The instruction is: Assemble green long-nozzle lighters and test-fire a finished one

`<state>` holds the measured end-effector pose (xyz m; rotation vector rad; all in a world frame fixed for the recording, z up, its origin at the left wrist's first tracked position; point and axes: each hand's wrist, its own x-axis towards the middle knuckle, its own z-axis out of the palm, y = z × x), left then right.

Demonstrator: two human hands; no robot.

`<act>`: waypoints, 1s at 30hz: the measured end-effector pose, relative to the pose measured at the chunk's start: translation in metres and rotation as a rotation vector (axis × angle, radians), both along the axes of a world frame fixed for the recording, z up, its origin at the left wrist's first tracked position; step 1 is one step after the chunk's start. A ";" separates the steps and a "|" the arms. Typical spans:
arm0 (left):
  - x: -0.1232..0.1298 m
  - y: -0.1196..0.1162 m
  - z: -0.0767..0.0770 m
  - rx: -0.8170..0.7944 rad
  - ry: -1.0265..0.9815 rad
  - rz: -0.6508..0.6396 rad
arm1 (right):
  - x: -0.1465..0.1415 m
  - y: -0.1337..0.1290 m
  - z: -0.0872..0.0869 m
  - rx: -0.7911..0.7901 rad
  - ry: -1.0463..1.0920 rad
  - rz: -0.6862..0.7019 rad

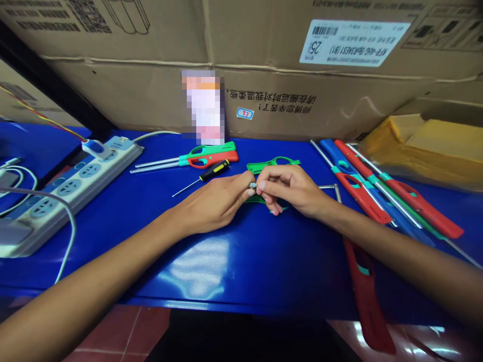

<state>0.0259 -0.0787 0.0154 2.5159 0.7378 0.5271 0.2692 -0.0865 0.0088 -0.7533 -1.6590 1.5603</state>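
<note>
Your left hand (215,203) and your right hand (292,190) meet just above the bench, both closed in a fingertip pinch on a small silvery metal part (252,186). Your fingers hide most of it, so its exact shape is hard to make out. Right behind your fingertips lies an open green plastic lighter-handle shell (273,163), and a strip of green (255,199) shows below your hands; you cannot tell whether it belongs to that shell.

On the blue bench (264,271), a slim screwdriver with a black-and-yellow handle (214,170) lies just beyond your left hand, near a red-and-green long-nosed lighter (211,157). A heap of red, blue and green lighters (385,186) lies right of your right hand. A white power strip (71,188) sits at the left.

The cardboard carton (264,100) behind shows upside-down Chinese print, a barcode label (354,42) reading "25", and a small "37" sticker (245,113). A pixelated patch (203,108) hides whatever stands against it.
</note>
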 end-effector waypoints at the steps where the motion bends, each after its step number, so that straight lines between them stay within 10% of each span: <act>1: 0.000 0.001 -0.002 -0.014 -0.036 -0.014 | 0.000 0.000 -0.001 -0.004 0.012 -0.006; 23: 0.001 0.006 0.000 -0.117 -0.147 -0.079 | -0.005 -0.004 -0.003 0.106 0.009 -0.086; 30: -0.003 0.006 0.010 -0.390 -0.184 -0.158 | 0.000 -0.007 0.012 0.432 -0.147 -0.099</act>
